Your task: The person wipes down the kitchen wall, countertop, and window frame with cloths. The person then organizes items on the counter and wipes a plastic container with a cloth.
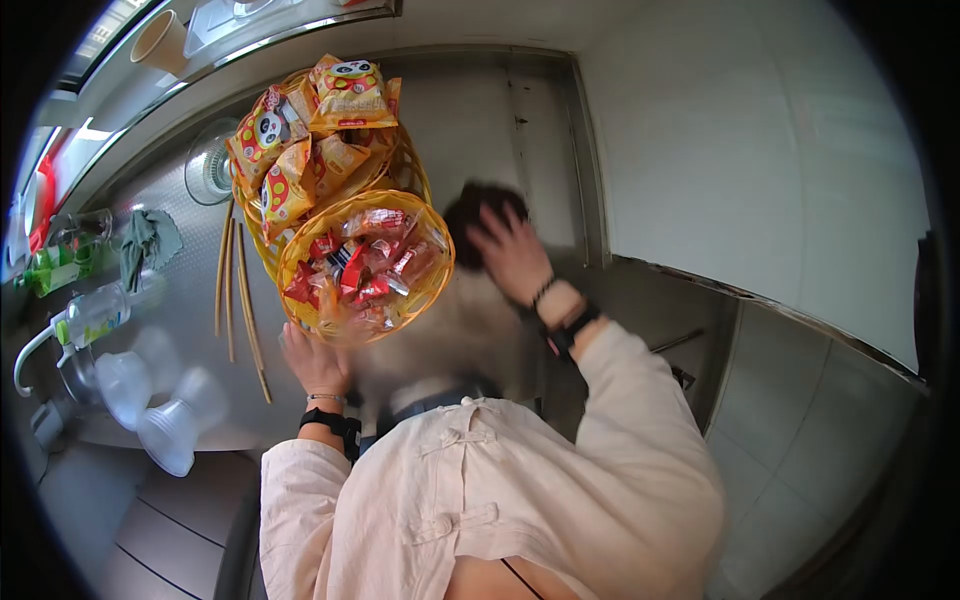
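My right hand (515,258) is pressed over a dark brown cloth (487,218) on the metal counter, its fingers spread across it and curled onto it. The cloth is a little blurred. My left hand (315,362) lies at the lower edge of a yellow woven basket (436,287), fingers stretched out; whether it touches the rim I cannot tell. Small wrapped snacks (372,262) in red and clear wrappers fill this basket. Behind it, a second yellow basket (262,243) is heaped with orange snack packets (352,92) printed with a panda.
Several wooden chopsticks (245,300) lie left of the baskets, near a clear glass bowl (208,165). Farther left are a grey-green cloth (148,245), bottles (97,312) and clear plastic cups (168,437). A paper cup (160,43) stands on the ledge. A white wall panel (750,180) bounds the right side.
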A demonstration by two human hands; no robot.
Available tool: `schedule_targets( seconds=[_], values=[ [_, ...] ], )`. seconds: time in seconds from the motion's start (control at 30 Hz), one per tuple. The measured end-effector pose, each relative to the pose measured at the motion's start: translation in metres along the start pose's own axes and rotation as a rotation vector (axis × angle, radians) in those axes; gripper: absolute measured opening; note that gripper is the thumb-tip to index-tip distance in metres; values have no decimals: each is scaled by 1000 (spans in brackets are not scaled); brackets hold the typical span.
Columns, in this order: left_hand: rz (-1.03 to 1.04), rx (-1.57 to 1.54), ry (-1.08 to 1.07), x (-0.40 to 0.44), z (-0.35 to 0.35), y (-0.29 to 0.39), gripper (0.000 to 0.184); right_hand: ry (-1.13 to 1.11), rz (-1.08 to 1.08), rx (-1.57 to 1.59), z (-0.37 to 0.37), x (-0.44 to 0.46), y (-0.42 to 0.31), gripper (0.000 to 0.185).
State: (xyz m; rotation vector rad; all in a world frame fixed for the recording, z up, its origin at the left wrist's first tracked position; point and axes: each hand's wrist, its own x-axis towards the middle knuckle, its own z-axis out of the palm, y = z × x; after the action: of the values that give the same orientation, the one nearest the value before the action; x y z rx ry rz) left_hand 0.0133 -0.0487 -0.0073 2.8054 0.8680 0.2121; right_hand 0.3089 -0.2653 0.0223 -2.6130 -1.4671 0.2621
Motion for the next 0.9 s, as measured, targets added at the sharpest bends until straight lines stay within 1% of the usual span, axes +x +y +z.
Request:
schedule_targets(
  seconds=[0.03,0.1,0.17,0.23,0.3,0.37,0.4,0.43,0.47,0.5,0.57,0.6,0.63,0.7,0.73,0.77,0.8,0.87,0.9],
  values=[
    [-4,2,1,1,1,0,62,73,69,11,-4,34,10,43],
    [14,16,6,0,-1,0,59,134,167,-24,-1,98,34,43],
    [16,16,13,-1,1,-2,57,111,193,-96,2,148,62,43],
    [18,9,10,-1,2,-2,56,155,190,-155,15,175,110,45],
    [26,106,59,1,-3,4,66,85,446,-246,-8,163,124,46],
    [15,79,54,3,-4,4,66,138,412,-49,-3,148,142,47],
    [39,91,53,3,-5,3,65,189,409,-79,2,140,136,46],
    [64,101,53,3,-5,3,65,177,409,-81,15,129,129,46],
    [49,62,64,4,-5,5,61,197,384,-161,32,114,116,44],
    [50,54,57,4,-4,4,61,219,359,-244,40,102,102,43],
    [51,52,87,3,-2,3,54,238,268,-96,20,47,20,41],
    [51,36,98,5,-3,5,49,203,220,-143,25,13,-13,44],
    [60,20,98,5,-5,6,49,176,98,-118,40,-20,-33,47],
    [54,16,111,6,-7,9,49,112,-18,43,35,-88,-73,47],
    [61,16,118,5,-5,7,49,31,-4,102,24,-107,-82,47],
    [75,-4,120,4,-5,6,49,-49,11,163,14,-121,-84,47],
    [71,-5,131,4,-4,6,49,-39,17,138,10,-124,-77,45],
    [59,-6,143,5,-4,7,49,31,133,-84,22,-103,-42,43],
    [60,-11,144,4,-5,7,49,114,229,-72,9,-81,-24,41]
  ],
)
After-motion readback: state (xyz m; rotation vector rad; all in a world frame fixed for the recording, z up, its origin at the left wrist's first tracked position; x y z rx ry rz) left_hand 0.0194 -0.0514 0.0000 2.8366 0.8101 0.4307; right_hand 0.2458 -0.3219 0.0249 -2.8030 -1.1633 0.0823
